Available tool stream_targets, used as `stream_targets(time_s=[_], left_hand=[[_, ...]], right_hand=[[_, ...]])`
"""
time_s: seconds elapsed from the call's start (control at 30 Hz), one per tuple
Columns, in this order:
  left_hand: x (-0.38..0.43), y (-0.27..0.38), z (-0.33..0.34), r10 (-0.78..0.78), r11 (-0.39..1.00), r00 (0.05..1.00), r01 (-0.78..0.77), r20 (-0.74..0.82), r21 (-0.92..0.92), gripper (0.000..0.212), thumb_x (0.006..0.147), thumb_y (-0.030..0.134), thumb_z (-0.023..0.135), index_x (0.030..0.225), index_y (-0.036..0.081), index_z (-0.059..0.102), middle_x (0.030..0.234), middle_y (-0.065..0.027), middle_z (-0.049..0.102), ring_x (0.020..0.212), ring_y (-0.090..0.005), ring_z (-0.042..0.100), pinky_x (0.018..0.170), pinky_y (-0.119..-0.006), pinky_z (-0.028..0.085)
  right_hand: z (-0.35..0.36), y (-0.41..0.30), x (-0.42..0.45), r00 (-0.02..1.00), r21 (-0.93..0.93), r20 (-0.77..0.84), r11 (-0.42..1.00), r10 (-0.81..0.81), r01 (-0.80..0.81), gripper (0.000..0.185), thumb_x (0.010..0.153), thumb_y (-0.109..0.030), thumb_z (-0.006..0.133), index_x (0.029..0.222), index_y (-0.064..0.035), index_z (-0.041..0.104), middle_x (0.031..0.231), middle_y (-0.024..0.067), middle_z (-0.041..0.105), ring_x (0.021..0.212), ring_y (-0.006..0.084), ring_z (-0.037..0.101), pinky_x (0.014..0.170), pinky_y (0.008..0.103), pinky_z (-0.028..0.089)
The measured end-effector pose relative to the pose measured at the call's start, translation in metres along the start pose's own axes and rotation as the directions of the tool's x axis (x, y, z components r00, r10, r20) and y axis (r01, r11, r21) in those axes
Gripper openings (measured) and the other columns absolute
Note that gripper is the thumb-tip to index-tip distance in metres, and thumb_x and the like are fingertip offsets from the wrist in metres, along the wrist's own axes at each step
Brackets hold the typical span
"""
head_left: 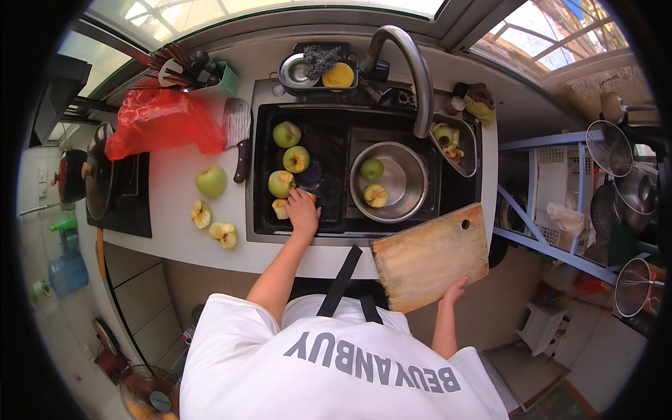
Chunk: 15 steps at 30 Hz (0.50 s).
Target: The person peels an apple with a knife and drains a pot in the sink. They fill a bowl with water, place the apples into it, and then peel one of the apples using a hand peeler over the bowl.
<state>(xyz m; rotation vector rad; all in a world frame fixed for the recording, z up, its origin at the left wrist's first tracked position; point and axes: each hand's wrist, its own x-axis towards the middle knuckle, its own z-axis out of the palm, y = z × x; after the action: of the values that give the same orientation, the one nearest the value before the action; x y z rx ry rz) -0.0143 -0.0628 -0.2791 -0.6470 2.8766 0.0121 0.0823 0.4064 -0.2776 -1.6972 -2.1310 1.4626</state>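
My left hand reaches into the left part of the black sink. Its fingers rest on cut apple pieces, partly covering them, so I cannot tell if they grip one. Just beyond is a partly cut green apple, with another bitten-looking apple and a rounder green apple farther back. My right hand holds a wooden cutting board by its near edge, tilted over the counter's front edge. A steel pot in the sink's right part contains a green apple and a cut apple.
Left of the sink lie a cleaver, a green apple, cut apples and a red plastic bag. The faucet arches over the sink. A corner strainer holds peelings. Right stands a blue rack.
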Motion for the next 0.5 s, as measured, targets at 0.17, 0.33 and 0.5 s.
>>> stream_targets(time_s=[0.17, 0.33, 0.5], left_hand=[[0.009, -0.002, 0.019, 0.015, 0.967, 1.000, -0.012, 0.008, -0.255, 0.058, 0.066, 0.022, 0.078, 0.109, -0.003, 0.049, 0.106, -0.0184, 0.048, 0.094, -0.0326, 0.054, 0.077, -0.040, 0.047], [0.004, 0.047, -0.101, 0.165, 0.806, 0.932, -0.316, -0.323, -0.500, 0.075, 0.068, 0.015, 0.074, 0.130, -0.008, 0.038, 0.109, -0.0190, 0.048, 0.099, -0.0326, 0.050, 0.085, -0.039, 0.044], [0.011, 0.155, -0.038, 0.612, 0.764, 0.743, -0.644, -0.271, -0.038, 0.058, 0.079, 0.021, 0.056, 0.130, -0.004, 0.045, 0.111, -0.0095, 0.051, 0.094, -0.0247, 0.050, 0.076, -0.034, 0.043]], right_hand=[[-0.003, -0.005, 0.002, 0.998, -0.008, -0.009, 0.998, 0.057, -0.057, 0.073, 0.093, -0.057, 0.042, 0.125, 0.0082, 0.051, 0.124, 0.0163, 0.057, 0.106, 0.0262, 0.058, 0.089, 0.0347, 0.047], [0.001, 0.007, 0.004, 0.995, 0.010, -0.099, 1.000, -0.026, 0.027, 0.072, 0.093, -0.056, 0.042, 0.124, 0.0086, 0.051, 0.124, 0.0167, 0.057, 0.106, 0.0255, 0.058, 0.089, 0.0347, 0.047], [0.008, -0.011, -0.016, 0.996, 0.064, -0.062, 0.995, -0.071, 0.075, 0.072, 0.093, -0.055, 0.042, 0.124, 0.0092, 0.051, 0.123, 0.0170, 0.057, 0.105, 0.0257, 0.058, 0.088, 0.0345, 0.048]])
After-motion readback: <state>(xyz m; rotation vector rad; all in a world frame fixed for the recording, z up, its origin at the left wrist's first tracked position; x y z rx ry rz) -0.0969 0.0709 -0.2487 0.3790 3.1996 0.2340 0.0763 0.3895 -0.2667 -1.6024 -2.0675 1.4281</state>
